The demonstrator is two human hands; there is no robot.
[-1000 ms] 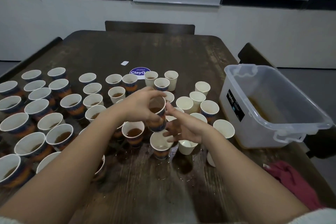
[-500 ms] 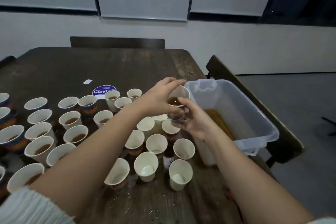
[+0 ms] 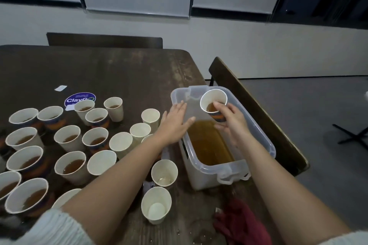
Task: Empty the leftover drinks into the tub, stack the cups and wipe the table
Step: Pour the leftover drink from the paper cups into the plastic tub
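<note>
Right hand [image 3: 231, 123] grips a white paper cup with a dark printed band [image 3: 214, 105], holding brown drink, tilted above the far end of the clear plastic tub [image 3: 260, 141]. The tub already carries amber liquid directly below that hand. Left hand [image 3: 175, 123] is flat, fingers straight, and appears to rest on the tub's near-side rim; whether it presses cannot be told.

Risks noted:
- The cup mouth faces the person, so the pour should land inside, but a fast tip may splash over the wall onto the dark wooden worktop [image 3: 123, 73].
- The tub sits close to the worktop edge on the right-hand side; a push from the left hand could shift it outward.
- Filled paper cups [image 3: 72, 167] crowd beneath the left forearm; a lowered elbow would topple them.
- A dark red cloth [image 3: 239, 225] lies near the right forearm, unused; wiping is outstanding.
</note>
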